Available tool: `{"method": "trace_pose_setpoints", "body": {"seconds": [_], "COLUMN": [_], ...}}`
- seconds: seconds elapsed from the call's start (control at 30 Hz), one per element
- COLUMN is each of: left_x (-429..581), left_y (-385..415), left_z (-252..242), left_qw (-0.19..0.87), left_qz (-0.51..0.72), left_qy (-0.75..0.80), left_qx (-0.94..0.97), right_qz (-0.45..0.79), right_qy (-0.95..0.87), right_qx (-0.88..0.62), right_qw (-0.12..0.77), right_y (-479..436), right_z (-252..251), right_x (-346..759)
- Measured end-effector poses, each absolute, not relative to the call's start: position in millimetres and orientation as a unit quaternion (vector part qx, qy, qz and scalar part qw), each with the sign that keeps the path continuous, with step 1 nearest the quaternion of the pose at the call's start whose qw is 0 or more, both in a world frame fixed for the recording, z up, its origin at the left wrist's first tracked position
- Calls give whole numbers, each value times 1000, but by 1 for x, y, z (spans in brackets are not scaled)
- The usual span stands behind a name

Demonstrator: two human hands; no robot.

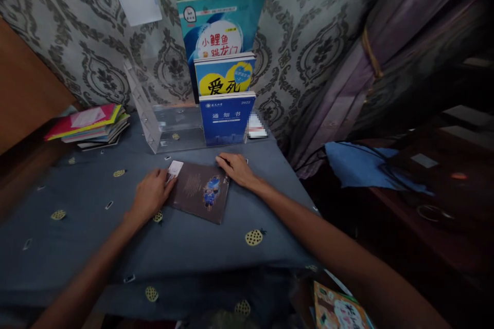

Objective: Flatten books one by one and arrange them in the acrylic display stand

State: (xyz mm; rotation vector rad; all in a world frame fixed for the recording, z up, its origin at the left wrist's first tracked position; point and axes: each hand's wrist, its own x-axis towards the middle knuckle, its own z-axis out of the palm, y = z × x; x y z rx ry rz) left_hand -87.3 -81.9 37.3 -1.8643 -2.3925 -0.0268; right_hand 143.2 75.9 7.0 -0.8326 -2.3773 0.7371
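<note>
Fingers (pixel 168 179) of the left hand (pixel 151 194) were pinched on a small white card (pixel 175 167), held right at the far left corner of a dark brown paper booklet (pixel 195 190). The right hand (pixel 236 168) lay palm down, its fingers (pixel 224 161) stretched flat and loose over the booklet's far right corner, gripping nothing. The booklet lay between the two hands, flat on a blue-grey tablecloth (pixel 193 252) dotted with yellow roundels, just in front of a clear acrylic tiered rack (pixel 154 128).

Its longer side ran roughly left to right, turned a little clockwise, so that the right end sat slightly nearer the person. Which edge was its spine could not be told. The cover faced up: matte dark brown, with a block of pale small print on the left half and a blue picture on the right half. The print was too small to read.

A blue booklet with white characters (pixel 226 119) stood upright in the rack's front tier, and a yellow and blue book (pixel 225 77) stood behind it. A stack of colourful books (pixel 90 126) lay well apart at the far left.
</note>
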Motion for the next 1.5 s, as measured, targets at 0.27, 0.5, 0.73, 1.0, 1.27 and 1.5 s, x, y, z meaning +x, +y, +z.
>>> {"method": "trace_pose_setpoints", "body": {"seconds": [0.27, 0.5, 0.73, 1.0, 1.27, 1.5], "left_x": [-69, -69, -69, -68, -79, -80], "left_y": [-47, -4, 21, -17, -60, -54], "left_z": [9, 3, 3, 4, 6, 1], "left_qw": [52, -13, 96, 75, 53, 71], "left_qz": [-141, -212, -222, -315, -286, -291], "left_qy": [-660, -534, -562, -629, -596, -570], "left_qx": [-736, -818, -791, -706, -749, -765], "right_qz": [271, 278, 292, 297, 240, 311], "right_qy": [-884, -884, -881, -880, -846, -804], "right_qx": [-299, -309, -324, -318, -377, -348], "right_qw": [236, 212, 185, 192, 290, 369], "right_y": [70, 76, 75, 78, 86, 88], "right_z": [12, 14, 23, 21, 7, -2], "right_x": [158, 162, 168, 171, 171, 169]}}
